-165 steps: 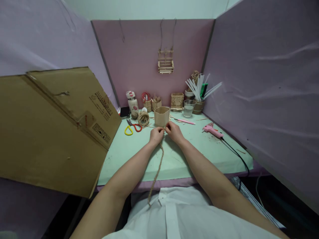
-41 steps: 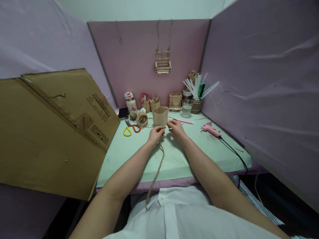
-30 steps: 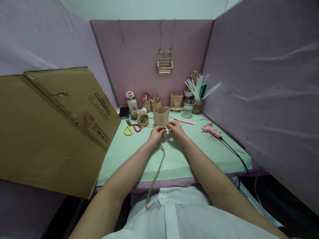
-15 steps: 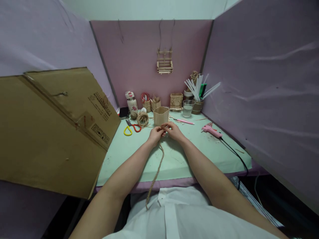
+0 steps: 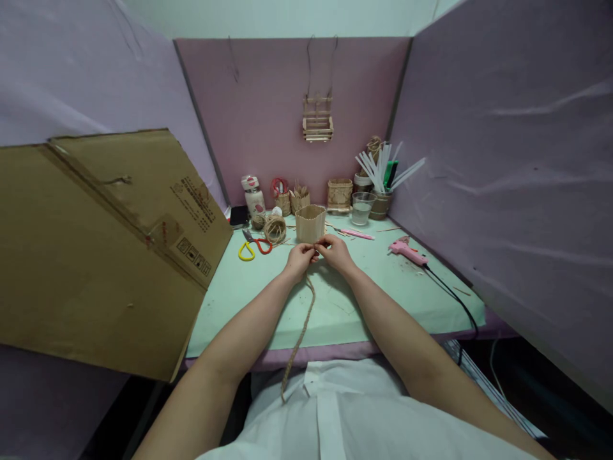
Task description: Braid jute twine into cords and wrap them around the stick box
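My left hand (image 5: pixel 299 259) is closed around the upper end of a braided twine cord (image 5: pixel 305 319). From there the cord trails down over the table's front edge onto my lap. My right hand (image 5: pixel 336 253) pinches right beside it, fingertips meeting those of the left. What lies between the right fingertips is too small and hidden to make out. Just behind both hands stands an open-topped container of pale wooden sticks (image 5: pixel 310 225), upright and close to the fingers.
Scissors (image 5: pixel 253 246) and a twine roll (image 5: pixel 274 228) lie left of the container. A pink craft knife (image 5: pixel 354 234), a cup of liquid (image 5: pixel 363 209) and a pink glue gun (image 5: pixel 407 252) with a black cable are rightward. A large cardboard sheet (image 5: pixel 115 255) leans at left.
My right fingers have shifted slightly and drawn closer into a pinch against the left. The cord and the things on the table stay where they were; the view moved a little.
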Motion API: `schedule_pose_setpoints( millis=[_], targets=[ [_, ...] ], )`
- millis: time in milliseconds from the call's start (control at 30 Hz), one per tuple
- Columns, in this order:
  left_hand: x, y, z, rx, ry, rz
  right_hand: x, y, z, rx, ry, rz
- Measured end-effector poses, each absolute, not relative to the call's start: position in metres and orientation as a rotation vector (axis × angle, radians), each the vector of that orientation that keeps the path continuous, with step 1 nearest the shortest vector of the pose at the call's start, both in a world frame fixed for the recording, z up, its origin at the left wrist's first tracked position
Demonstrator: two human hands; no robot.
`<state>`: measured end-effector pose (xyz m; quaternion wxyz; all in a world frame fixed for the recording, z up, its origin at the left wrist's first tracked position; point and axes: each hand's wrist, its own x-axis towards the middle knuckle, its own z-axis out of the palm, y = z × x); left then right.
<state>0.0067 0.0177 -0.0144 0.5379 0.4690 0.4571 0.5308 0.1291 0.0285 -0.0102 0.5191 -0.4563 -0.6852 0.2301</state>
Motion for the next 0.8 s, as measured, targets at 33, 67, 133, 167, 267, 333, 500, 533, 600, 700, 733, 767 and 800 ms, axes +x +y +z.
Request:
schedule_pose_setpoints(
  millis=[33,67,133,167,267,333,500,533,600,700,733,767,800],
  targets=[
    [0.007,0.018,-0.014,1.115,1.095,1.267,0.129,0.029,-0.010,-1.094,-1.622,0.591],
    [0.007,0.017,-0.014,1.113,1.098,1.273,0.129,0.029,-0.010,-1.096,-1.593,0.641],
    [0.006,0.016,-0.012,1.115,1.087,1.288,0.130,0.030,-0.010,-1.126,-1.509,0.761],
    [0.006,0.015,-0.011,1.124,1.076,1.293,0.130,0.030,-0.010,-1.153,-1.467,0.827],
    [0.006,0.013,-0.008,1.182,1.038,1.281,0.132,0.030,-0.010,-1.188,-1.396,1.019],
    [0.006,0.012,-0.007,1.207,1.029,1.263,0.132,0.030,-0.010,-1.151,-1.379,1.070],
    [0.008,0.010,-0.006,1.243,1.041,1.201,0.133,0.034,-0.013,-1.151,-1.281,0.894],
    [0.008,0.009,-0.006,1.262,1.043,1.189,0.134,0.035,-0.014,-1.162,-1.264,0.862],
    [0.009,0.008,-0.005,1.311,1.036,1.167,0.134,0.037,-0.015,-1.187,-1.231,0.818],
    [0.009,0.006,-0.003,1.365,1.012,1.150,0.136,0.039,-0.017,-1.208,-1.218,0.803],
    [0.010,0.005,-0.003,1.374,1.006,1.150,0.137,0.040,-0.017,-1.213,-1.225,0.804],
    [0.010,0.004,-0.003,1.382,1.000,1.152,0.138,0.040,-0.017,-1.223,-1.228,0.800],
    [0.010,0.003,-0.002,1.392,0.992,1.151,0.138,0.040,-0.017,-1.237,-1.225,0.787]
  ],
)
